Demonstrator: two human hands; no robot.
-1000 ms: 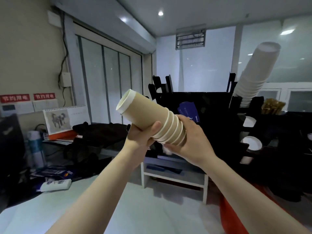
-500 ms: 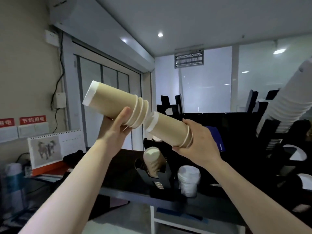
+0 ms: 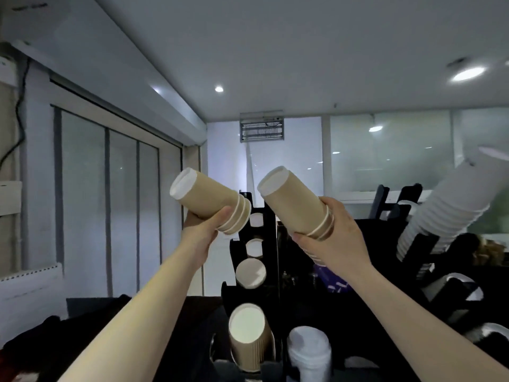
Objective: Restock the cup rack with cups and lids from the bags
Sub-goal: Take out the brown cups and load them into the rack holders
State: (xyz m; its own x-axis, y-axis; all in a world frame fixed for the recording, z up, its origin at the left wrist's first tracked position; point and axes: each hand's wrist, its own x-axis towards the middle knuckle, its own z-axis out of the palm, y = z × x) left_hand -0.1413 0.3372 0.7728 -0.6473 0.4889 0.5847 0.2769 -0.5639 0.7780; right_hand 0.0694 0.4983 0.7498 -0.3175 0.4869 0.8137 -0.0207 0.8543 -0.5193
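Note:
My left hand (image 3: 203, 226) grips a short stack of tan paper cups (image 3: 209, 200), tilted up to the left with its white base end outward. A second tan cup stack (image 3: 296, 204) is gripped at its rim end by my right hand (image 3: 334, 235), tilted the same way. Both stacks are held apart, above the black cup rack (image 3: 271, 271). Tan cup bases (image 3: 251, 273) show in the rack's left column. A ribbed tan cup stack (image 3: 248, 337) stands in its lowest slot.
A tall stack of white cups (image 3: 451, 208) leans out of the rack at the right. White lids (image 3: 308, 351) sit at the rack's foot beside the ribbed cups. Glass sliding doors fill the left. Dark chairs stand behind the rack.
One stack held by both hands has been pulled into two. The halves now sit wider apart and higher, and my view has tilted upward and closer to the rack.

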